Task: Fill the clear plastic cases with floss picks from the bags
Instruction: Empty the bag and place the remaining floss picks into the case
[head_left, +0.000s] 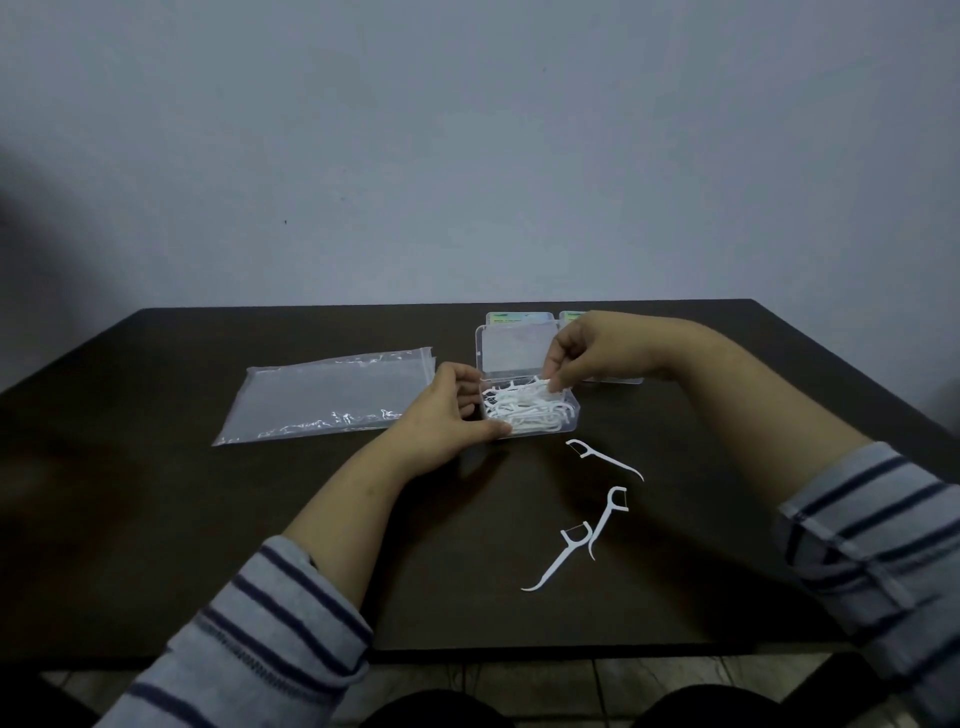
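Our left hand (451, 410) grips the open clear plastic case (569, 423); our right hand (582, 353) pinches white floss picks (524, 410) above it. We should lay them flat and parallel.

The worktop (208, 519) is dark brown with a matt, smooth finish that looks like laminate or wood. On it lies a clear plastic bag (322, 395), thin and glossy, its creases catching the light. The open case (569, 423) is clear hard plastic, its lid (511, 348) smooth and faintly frosted. The floss picks (524, 410) inside it, and three loose ones (605, 458) nearby, are white moulded plastic with a smooth surface. The sleeves (270, 623) are soft knitted cloth, grey with dark stripes and visible stitching.
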